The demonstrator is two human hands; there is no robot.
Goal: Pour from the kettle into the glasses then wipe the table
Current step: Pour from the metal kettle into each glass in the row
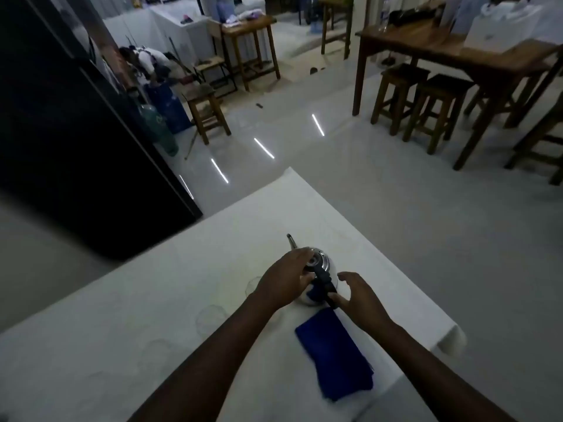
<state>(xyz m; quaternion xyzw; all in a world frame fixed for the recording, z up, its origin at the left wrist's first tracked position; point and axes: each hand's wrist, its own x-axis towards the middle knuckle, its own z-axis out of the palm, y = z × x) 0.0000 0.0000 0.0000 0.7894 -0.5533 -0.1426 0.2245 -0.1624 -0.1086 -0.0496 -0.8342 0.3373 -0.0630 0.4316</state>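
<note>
A shiny steel kettle point(323, 262) with a black handle point(326, 284) and a thin spout pointing away stands on the white table point(213, 220). My left hand point(286, 277) lies over its lid and left side, fingers curled on it. My right hand point(355, 292) touches the near end of the handle with the thumb and fingers spread apart. A folded blue cloth point(335, 353) lies flat just in front of the kettle. Clear glasses stand to the left in a diagonal row, faint in the dim light: one point(253, 284) beside my left wrist, another point(210, 318) nearer me.
The table's right edge and corner point(451, 333) lie close to the cloth. A tall black cabinet point(76, 147) stands at the left. Wooden stools point(426, 108) and a wooden table point(457, 50) fill the far right across a glossy floor.
</note>
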